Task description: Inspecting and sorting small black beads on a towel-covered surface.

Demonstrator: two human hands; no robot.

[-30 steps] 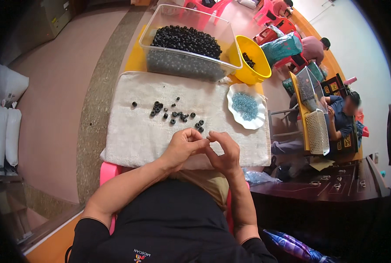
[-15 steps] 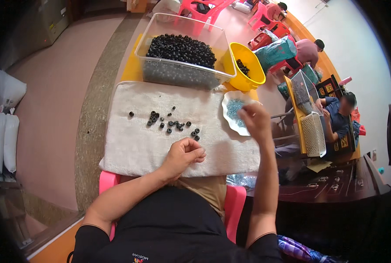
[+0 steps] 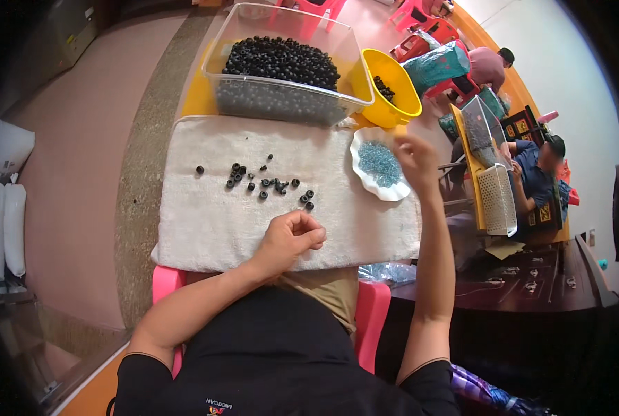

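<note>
My left hand (image 3: 292, 237) rests near the front of the white cloth (image 3: 205, 229), thumb and fingertips pinched together. Whatever may be between them is too small to make out. Just beyond it lie several small black parts, ring-like with holes (image 3: 263, 195), scattered on the cloth. My right hand (image 3: 417, 165) is raised by the right rim of a white scalloped dish (image 3: 373, 188), its fingers smeared by motion. Inside the dish is a heap of tiny pale-blue beads (image 3: 380, 164).
Behind the cloth stands a clear plastic bin (image 3: 288, 114) full of black pieces (image 3: 281, 62), with a yellow basin (image 3: 399, 111) to its right. At right, another person (image 3: 535, 173) sits by a white perforated basket (image 3: 496, 201). White sacks (image 3: 4, 222) stand far left.
My right hand has moved right from over the beads to the dish's right rim, uncovering the heap. My left hand keeps its pinch in nearly the same place. The view has shifted slightly.
</note>
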